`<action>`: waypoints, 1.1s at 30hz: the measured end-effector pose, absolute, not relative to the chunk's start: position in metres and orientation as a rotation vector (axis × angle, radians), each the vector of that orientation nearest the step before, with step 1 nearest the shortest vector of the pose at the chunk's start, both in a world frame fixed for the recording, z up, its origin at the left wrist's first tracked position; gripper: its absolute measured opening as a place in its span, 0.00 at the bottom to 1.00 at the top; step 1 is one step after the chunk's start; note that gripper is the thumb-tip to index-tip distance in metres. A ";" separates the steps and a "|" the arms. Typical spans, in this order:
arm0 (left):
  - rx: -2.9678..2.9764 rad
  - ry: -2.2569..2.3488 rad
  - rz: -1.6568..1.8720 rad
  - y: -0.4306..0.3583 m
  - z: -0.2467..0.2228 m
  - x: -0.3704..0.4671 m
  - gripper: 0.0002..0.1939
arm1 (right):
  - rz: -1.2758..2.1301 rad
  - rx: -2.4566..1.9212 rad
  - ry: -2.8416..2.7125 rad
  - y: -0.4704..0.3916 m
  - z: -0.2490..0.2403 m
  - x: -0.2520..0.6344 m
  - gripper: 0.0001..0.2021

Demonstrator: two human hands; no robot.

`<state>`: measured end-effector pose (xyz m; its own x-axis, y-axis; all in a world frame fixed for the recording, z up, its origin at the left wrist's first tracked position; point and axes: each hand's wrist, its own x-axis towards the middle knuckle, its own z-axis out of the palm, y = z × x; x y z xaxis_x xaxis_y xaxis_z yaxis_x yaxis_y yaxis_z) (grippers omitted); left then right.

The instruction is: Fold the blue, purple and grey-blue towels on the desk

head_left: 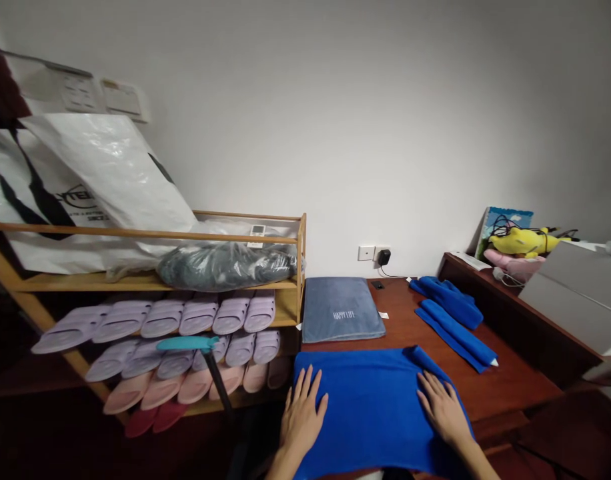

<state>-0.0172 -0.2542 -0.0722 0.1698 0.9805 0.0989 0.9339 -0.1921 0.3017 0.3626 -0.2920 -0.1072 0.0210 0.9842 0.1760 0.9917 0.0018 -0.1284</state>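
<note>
A bright blue cloth (368,413), perhaps a towel, lies spread over the near part of the brown table. My left hand (304,410) rests flat on its left side with the fingers apart. On the right side of the cloth lies my right hand (443,407), fingers stretched out beside a raised fold along that edge. Just beyond the cloth is a folded grey-blue textile (341,310) marked "HAPPY LIFE". Farther right lie a rolled or folded blue cloth (455,335) and a crumpled blue cloth (446,300).
To the left stands a wooden rack (300,267) with rows of slippers (160,317) and a plastic-wrapped dark bundle (230,263). A turquoise-topped stand (188,343) is before it. White drawers (575,287) and a yellow plush toy (523,241) sit on the raised ledge at right.
</note>
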 end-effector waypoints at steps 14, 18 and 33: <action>2.208 1.926 0.372 -0.255 -0.072 -0.014 0.27 | -0.412 -2.306 -1.756 -0.280 -0.098 0.381 0.25; 2.219 1.954 0.381 -0.255 -0.073 -0.013 0.27 | 0.082 -1.897 -1.895 -0.281 -0.098 0.261 0.26; 2.180 1.994 0.399 -0.256 -0.071 -0.012 0.27 | -0.169 -2.344 -1.730 -0.296 -0.129 0.364 0.32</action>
